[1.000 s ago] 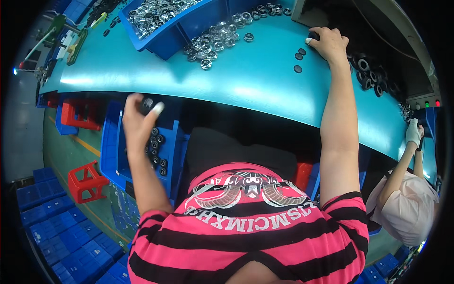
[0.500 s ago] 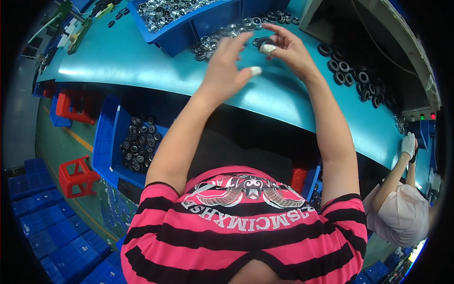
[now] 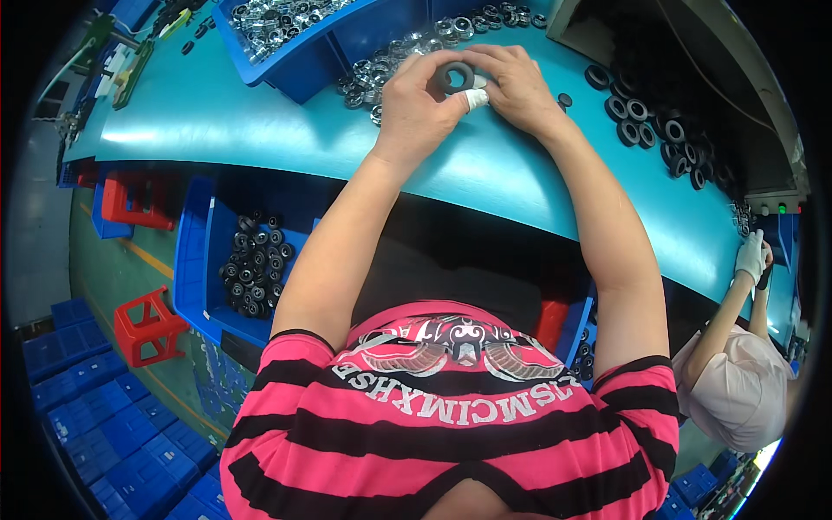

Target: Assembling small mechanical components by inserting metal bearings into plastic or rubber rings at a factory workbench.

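A black ring (image 3: 445,78), like a small tyre with an open centre, is held up over the turquoise bench between my two hands. My left hand (image 3: 414,111) curls its fingers and white-wrapped thumb around the ring's left and lower sides. From the right, my right hand (image 3: 517,94) closes on the same ring, its fingertips at the upper right edge. The right thumb is partly hidden behind the left one. Just beyond the hands lies a loose heap of shiny clear and silver wheel hubs (image 3: 373,74).
A blue bin (image 3: 325,65) of hubs stands at the far left. Several black rings (image 3: 637,110) lie at right beside a grey machine housing (image 3: 598,30). Under the bench, another blue bin (image 3: 195,251) holds black wheels (image 3: 256,269). A co-worker (image 3: 737,381) works at far right.
My left hand, earlier apart with fingers spread, has met the right and closed on the ring. The right hand has shifted left with the ring, which now shows its open centre.
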Motion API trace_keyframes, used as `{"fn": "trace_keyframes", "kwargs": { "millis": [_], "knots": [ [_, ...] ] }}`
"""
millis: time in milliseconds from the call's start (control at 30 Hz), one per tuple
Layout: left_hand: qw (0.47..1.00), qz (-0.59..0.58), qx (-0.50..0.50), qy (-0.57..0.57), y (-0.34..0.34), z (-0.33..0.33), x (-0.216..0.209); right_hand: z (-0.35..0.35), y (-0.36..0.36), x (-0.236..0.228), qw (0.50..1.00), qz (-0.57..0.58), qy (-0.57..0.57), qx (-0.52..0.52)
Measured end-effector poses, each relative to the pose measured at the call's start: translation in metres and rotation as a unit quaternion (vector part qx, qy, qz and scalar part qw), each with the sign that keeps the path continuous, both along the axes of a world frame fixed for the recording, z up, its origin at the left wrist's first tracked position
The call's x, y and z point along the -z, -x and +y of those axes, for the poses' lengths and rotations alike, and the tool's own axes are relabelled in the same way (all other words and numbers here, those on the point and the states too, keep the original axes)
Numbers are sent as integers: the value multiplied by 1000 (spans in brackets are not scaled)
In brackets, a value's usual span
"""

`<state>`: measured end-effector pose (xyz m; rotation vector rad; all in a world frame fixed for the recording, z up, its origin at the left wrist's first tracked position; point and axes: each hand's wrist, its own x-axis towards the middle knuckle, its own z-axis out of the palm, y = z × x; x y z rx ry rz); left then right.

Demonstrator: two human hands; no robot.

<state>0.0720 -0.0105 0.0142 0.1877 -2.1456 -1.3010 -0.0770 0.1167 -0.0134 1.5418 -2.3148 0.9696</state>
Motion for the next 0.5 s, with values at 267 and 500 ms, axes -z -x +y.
{"fn": "trace_keyframes", "kwargs": {
  "millis": [267, 500],
  "knots": [
    [989, 9, 41, -142, -1, -8, 1, 10, -2, -20, 984, -177, 5, 20],
    [790, 28, 221, -572, -2, -31, 11, 7, -16, -33, 922, -367, 120, -34]
  ]
}}
